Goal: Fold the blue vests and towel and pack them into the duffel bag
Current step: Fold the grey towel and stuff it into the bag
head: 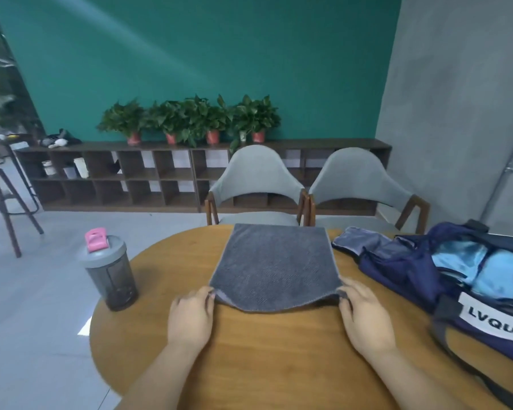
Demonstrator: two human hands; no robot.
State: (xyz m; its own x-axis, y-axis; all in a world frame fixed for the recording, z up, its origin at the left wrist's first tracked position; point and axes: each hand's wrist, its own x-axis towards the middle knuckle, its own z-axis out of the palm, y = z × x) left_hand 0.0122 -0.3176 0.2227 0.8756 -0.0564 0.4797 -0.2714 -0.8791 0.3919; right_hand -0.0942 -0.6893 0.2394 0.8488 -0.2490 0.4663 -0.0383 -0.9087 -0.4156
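A grey towel (274, 264) lies flat on the round wooden table (267, 350), reaching to its far edge. My left hand (190, 316) pinches the towel's near left corner, and my right hand (365, 313) pinches the near right corner; the near edge is lifted slightly off the wood. To the right stands the open navy duffel bag (403, 261) with a white label. Light blue fabric, the folded vests (483, 267), shows inside its open top.
A grey shaker bottle (110, 270) with a pink lid clip stands at the table's left edge. Two grey chairs (258, 176) are pushed in at the far side. A low shelf with potted plants (190, 119) runs along the green wall.
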